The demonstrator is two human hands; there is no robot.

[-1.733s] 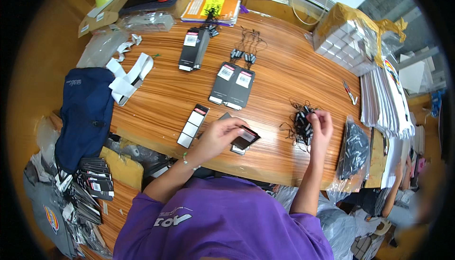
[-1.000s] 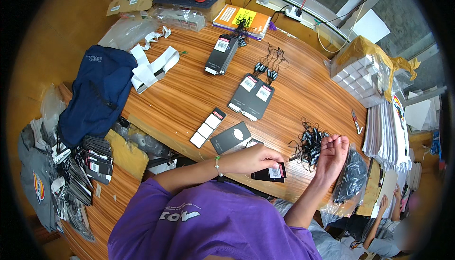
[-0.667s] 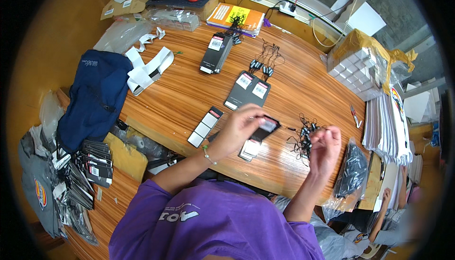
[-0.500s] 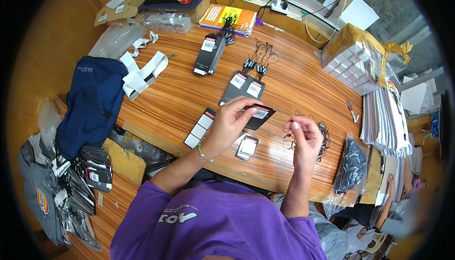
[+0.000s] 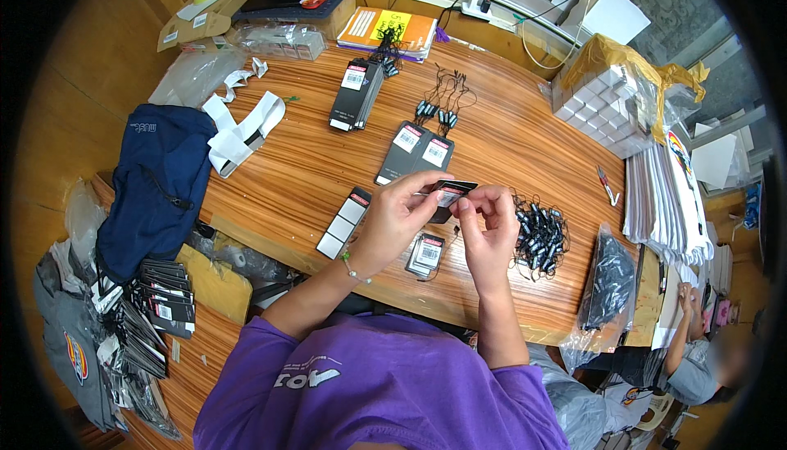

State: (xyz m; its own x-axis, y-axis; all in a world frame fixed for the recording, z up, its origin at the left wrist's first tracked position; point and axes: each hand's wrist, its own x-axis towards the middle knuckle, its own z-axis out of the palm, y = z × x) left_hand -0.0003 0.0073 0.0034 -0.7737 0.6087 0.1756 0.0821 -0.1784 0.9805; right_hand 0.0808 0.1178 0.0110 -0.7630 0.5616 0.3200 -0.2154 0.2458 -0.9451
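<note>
Between the thumb and fingers of my left hand (image 5: 399, 216) is a black hang tag (image 5: 450, 190) with a white barcode sticker, tilted above the table. My right hand (image 5: 490, 229) meets the tag's right edge, its fingers pinched on a thin black tag string, mostly hidden; a dark end hangs below them. Under the hands lies a small stack of tags (image 5: 425, 256). To its left is a black strip with blank white panels (image 5: 342, 225). Right of my right hand spreads a tangled heap of black tag strings (image 5: 541, 239). Beyond my hands, tags (image 5: 414, 153) with strings lie side by side.
A taller tag stack (image 5: 357, 93) stands farther back. At right are a wrapped block of small white boxes (image 5: 602, 106), a stack of folded white bags (image 5: 664, 204), snips (image 5: 607, 185) and a plastic bag of black pieces (image 5: 608, 282). A navy bag (image 5: 156, 179) lies left. Another person sits at lower right.
My right hand has moved left from above the string heap to the tag in my left hand, uncovering the heap. The left hand stays almost in place, still holding the tag.
</note>
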